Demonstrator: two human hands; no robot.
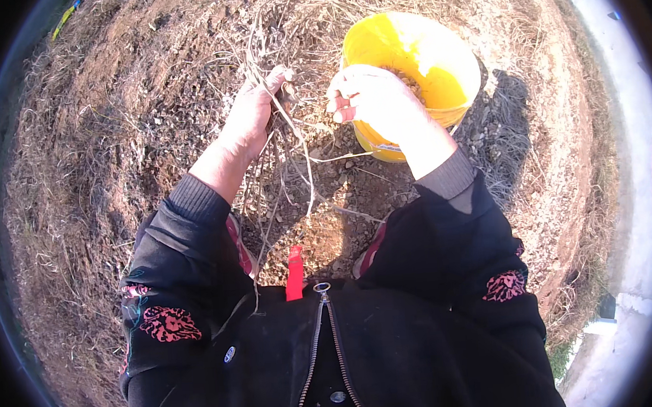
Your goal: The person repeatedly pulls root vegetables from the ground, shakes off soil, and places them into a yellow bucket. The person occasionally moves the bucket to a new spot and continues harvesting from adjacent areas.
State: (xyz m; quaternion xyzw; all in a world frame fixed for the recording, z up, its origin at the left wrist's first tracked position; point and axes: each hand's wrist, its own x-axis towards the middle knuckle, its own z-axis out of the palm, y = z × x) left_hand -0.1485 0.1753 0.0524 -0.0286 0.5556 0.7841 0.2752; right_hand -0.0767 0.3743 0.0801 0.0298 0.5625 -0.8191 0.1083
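My left hand (253, 110) is closed round a bunch of dry plant stems (302, 140), whose thin stalks hang down between my forearms and stick up beyond the fingers. Right of it, my right hand (375, 97) is held over the near left rim of a yellow plastic bucket (450, 87), its fingers curled. Whether anything small lies between those fingertips cannot be told in the glare. Inside the bucket, partly hidden by my right hand, is some brownish material (408, 84). The bucket stands on the ground, its mouth tilted in view.
Dry soil with straw and dead leaves (105, 161) surrounds me. My shoes (242, 248) show beneath my arms, and a red strip (295, 272) hangs by my jacket zip (323, 296). A pale paved strip (622, 101) runs along the far right. Something yellow-green (63, 21) lies upper left.
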